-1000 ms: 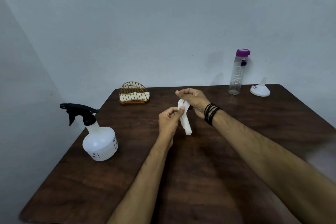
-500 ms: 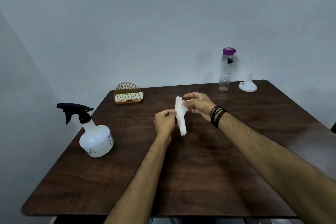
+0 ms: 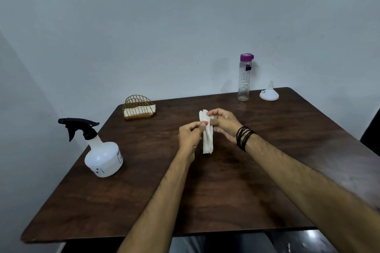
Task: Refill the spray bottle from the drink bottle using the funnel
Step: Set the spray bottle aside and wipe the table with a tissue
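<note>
— So where's the spray bottle point(image 3: 102, 156)?
— Upright at the table's point(image 3: 144, 201) left edge, nozzle pointing left. Both the left hand point(image 3: 190, 135) and right hand point(image 3: 223, 124) pinch a folded tissue point(image 3: 207, 132), hanging lengthwise.

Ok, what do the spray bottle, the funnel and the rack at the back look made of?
Spray bottle: apparently translucent white plastic, softly glossy, with a black plastic trigger head. Funnel: looks like matte white plastic, resting upside down. Rack: thin gold-coloured wire, probably metal, holding white napkins.
</note>
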